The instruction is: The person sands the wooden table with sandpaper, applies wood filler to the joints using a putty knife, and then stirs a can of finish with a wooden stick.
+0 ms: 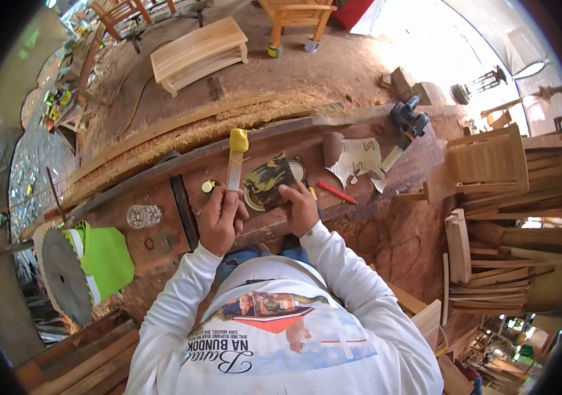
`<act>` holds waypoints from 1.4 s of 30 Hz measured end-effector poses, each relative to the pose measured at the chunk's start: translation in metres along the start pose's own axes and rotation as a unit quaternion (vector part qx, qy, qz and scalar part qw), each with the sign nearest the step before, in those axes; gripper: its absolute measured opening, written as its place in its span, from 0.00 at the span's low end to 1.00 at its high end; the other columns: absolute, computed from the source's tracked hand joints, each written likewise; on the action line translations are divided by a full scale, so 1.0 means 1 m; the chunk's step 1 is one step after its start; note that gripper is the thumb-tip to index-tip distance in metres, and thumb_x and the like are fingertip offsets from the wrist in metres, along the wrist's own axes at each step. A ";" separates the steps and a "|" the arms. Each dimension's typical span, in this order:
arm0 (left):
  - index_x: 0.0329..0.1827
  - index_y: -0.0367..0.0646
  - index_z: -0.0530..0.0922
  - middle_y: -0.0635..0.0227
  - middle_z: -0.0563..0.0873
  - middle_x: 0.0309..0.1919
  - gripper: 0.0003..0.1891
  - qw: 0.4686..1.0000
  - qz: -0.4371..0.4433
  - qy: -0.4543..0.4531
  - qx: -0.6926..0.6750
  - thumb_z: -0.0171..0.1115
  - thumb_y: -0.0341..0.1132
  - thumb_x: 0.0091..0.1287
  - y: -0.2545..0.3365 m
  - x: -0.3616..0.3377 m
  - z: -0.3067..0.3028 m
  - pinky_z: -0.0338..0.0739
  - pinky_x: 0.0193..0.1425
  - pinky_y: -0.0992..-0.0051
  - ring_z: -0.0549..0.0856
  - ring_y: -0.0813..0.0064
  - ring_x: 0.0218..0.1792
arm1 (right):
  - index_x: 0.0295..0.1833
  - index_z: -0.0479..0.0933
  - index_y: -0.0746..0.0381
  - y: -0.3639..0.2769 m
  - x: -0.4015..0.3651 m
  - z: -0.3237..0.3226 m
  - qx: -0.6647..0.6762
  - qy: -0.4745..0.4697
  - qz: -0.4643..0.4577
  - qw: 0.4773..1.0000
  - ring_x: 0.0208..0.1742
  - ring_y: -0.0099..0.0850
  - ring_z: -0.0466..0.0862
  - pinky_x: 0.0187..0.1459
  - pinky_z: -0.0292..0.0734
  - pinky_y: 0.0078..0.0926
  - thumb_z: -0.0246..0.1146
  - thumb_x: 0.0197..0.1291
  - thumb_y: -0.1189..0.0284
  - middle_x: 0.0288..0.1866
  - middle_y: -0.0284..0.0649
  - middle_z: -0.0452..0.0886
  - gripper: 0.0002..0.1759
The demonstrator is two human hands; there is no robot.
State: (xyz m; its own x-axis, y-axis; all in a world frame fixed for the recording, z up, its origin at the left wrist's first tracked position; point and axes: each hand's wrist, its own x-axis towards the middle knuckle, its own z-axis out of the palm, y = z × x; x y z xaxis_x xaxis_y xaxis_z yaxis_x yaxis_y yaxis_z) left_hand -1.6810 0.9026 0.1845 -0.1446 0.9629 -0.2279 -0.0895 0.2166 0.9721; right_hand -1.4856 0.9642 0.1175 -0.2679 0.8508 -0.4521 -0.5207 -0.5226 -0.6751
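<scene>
My left hand [223, 220] is closed around a flat, pale strip [235, 168], which points away from me. A bright yellow lump [239, 140], putty-like in look, covers its far end. In my right hand [302, 209], thumb on top, is a thin dark rectangular plate [268, 179] smeared with yellow. The strip and the plate are side by side above the wooden bench [182, 158]. Partly hidden behind the plate are a round tin [297, 170] and another round rim [251, 200]. A red pencil [337, 193] lies to the right of my right hand.
A curled sandpaper sheet [355, 158] and a dark power tool [407, 120] lie on the right. To the left are a small yellow-and-black item [209, 187], a glass jar [144, 216] and a circular saw blade [64, 276]. A small wooden table [199, 52] stands beyond the bench.
</scene>
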 end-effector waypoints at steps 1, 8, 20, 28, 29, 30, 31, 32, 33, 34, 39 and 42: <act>0.54 0.41 0.77 0.72 0.83 0.28 0.18 1.000 -0.005 -0.014 -0.012 0.49 0.48 0.87 0.003 -0.001 -0.001 0.66 0.22 0.83 0.73 0.88 0.19 | 0.68 0.76 0.66 -0.002 0.002 0.001 0.024 -0.010 0.007 1.000 0.52 0.26 0.87 0.53 0.83 0.25 0.64 0.72 0.74 0.56 0.37 0.87 0.21; 0.55 0.40 0.80 0.71 0.83 0.29 0.19 0.999 0.013 -0.031 -0.019 0.48 0.48 0.87 0.014 -0.005 -0.014 0.66 0.23 0.83 0.73 0.88 0.21 | 0.69 0.73 0.66 -0.023 -0.006 0.033 0.114 -0.083 -0.002 0.990 0.54 0.30 0.89 0.54 0.87 0.32 0.62 0.73 0.75 0.58 0.40 0.87 0.22; 0.54 0.39 0.80 0.71 0.84 0.33 0.13 0.882 0.294 0.072 0.361 0.71 0.37 0.75 0.036 0.000 -0.018 0.75 0.38 0.76 0.80 0.80 0.31 | 0.70 0.73 0.67 -0.022 -0.008 0.027 0.146 -0.088 -0.011 0.985 0.56 0.34 0.88 0.56 0.87 0.37 0.62 0.74 0.75 0.59 0.42 0.87 0.22; 0.53 0.40 0.75 0.71 0.84 0.30 0.12 0.955 0.132 0.055 0.260 0.69 0.34 0.76 0.039 -0.004 -0.018 0.77 0.32 0.81 0.82 0.84 0.28 | 0.73 0.72 0.68 -0.025 -0.015 0.017 0.113 -0.050 -0.055 0.991 0.59 0.34 0.88 0.63 0.83 0.35 0.63 0.71 0.77 0.62 0.43 0.86 0.26; 0.54 0.40 0.74 0.71 0.84 0.31 0.12 0.959 0.122 0.048 0.252 0.68 0.33 0.77 0.037 -0.004 -0.019 0.77 0.32 0.82 0.81 0.85 0.28 | 0.72 0.73 0.68 -0.026 -0.017 0.017 0.114 -0.043 -0.063 0.991 0.58 0.33 0.88 0.62 0.84 0.34 0.63 0.71 0.78 0.62 0.43 0.86 0.25; 0.55 0.40 0.73 0.70 0.84 0.32 0.12 0.965 0.121 0.046 0.226 0.66 0.33 0.78 0.034 -0.004 -0.018 0.77 0.33 0.82 0.81 0.85 0.28 | 0.71 0.74 0.69 -0.027 -0.019 0.017 0.114 -0.036 -0.072 0.990 0.58 0.32 0.88 0.62 0.85 0.33 0.63 0.71 0.79 0.61 0.43 0.87 0.24; 0.56 0.40 0.72 0.70 0.84 0.33 0.12 0.971 0.120 0.042 0.201 0.65 0.33 0.78 0.031 -0.004 -0.017 0.77 0.33 0.82 0.81 0.85 0.28 | 0.71 0.75 0.69 -0.029 -0.021 0.018 0.108 -0.033 -0.074 0.991 0.57 0.31 0.88 0.61 0.84 0.32 0.62 0.72 0.79 0.61 0.43 0.87 0.23; 0.57 0.40 0.71 0.69 0.85 0.35 0.12 0.977 0.119 0.039 0.175 0.63 0.32 0.79 0.028 -0.004 -0.015 0.78 0.33 0.82 0.81 0.85 0.28 | 0.70 0.76 0.69 -0.031 -0.024 0.019 0.102 -0.029 -0.077 0.991 0.57 0.31 0.88 0.60 0.84 0.32 0.62 0.72 0.78 0.61 0.42 0.87 0.22; 0.58 0.40 0.71 0.69 0.85 0.36 0.11 0.981 0.111 0.035 0.156 0.61 0.32 0.80 0.026 -0.003 -0.015 0.78 0.31 0.82 0.80 0.85 0.28 | 0.69 0.76 0.70 -0.032 -0.025 0.019 0.097 -0.026 -0.079 0.992 0.56 0.30 0.88 0.59 0.84 0.31 0.62 0.73 0.78 0.61 0.42 0.87 0.21; 0.59 0.41 0.70 0.69 0.86 0.38 0.11 0.985 0.103 0.032 0.138 0.60 0.32 0.80 0.023 -0.002 -0.016 0.78 0.30 0.81 0.80 0.86 0.27 | 0.69 0.77 0.69 -0.028 -0.024 0.015 0.050 -0.017 -0.114 0.992 0.55 0.31 0.88 0.58 0.84 0.32 0.62 0.73 0.78 0.60 0.42 0.87 0.21; 0.59 0.39 0.68 0.66 0.88 0.41 0.11 0.996 0.017 0.043 0.077 0.56 0.33 0.81 -0.005 0.007 -0.018 0.82 0.30 0.81 0.83 0.85 0.28 | 0.67 0.81 0.62 0.001 -0.008 -0.042 -0.418 0.089 -0.296 0.854 0.54 0.40 0.86 0.58 0.81 0.38 0.62 0.69 0.79 0.60 0.44 0.87 0.22; 0.62 0.41 0.68 0.63 0.87 0.42 0.12 0.998 -0.050 0.038 0.027 0.55 0.34 0.82 -0.048 0.017 -0.019 0.81 0.32 0.79 0.84 0.82 0.30 | 0.67 0.81 0.60 -0.006 -0.012 -0.047 -0.610 0.062 -0.432 0.661 0.60 0.45 0.83 0.64 0.78 0.41 0.63 0.66 0.80 0.62 0.43 0.86 0.23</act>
State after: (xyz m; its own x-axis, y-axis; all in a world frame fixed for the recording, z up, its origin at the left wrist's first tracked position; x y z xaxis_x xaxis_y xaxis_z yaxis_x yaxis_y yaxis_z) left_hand -1.6981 0.9055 0.1332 -0.2114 0.9216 -0.3256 -0.0541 0.3216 0.9453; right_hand -1.4409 0.9541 0.0994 -0.1904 0.8893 0.4157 0.6258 0.4363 -0.6466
